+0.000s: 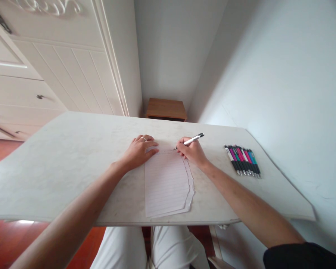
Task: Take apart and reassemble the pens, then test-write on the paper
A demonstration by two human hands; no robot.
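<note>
A stack of lined paper sheets (166, 183) with a torn right edge lies on the white table (72, 160) in front of me. My left hand (140, 149), a ring on one finger, rests flat with fingers stretched on the top left corner of the sheets. My right hand (192, 151) is closed around a white pen (192, 139), its tip touching the top edge of the paper.
Several pens (243, 160) in pink, teal, blue and white lie side by side to the right. A white wall runs along the table's right side. A wooden stand (166, 109) sits beyond the table, white cabinets (44, 67) at left. My legs show under the table's near edge.
</note>
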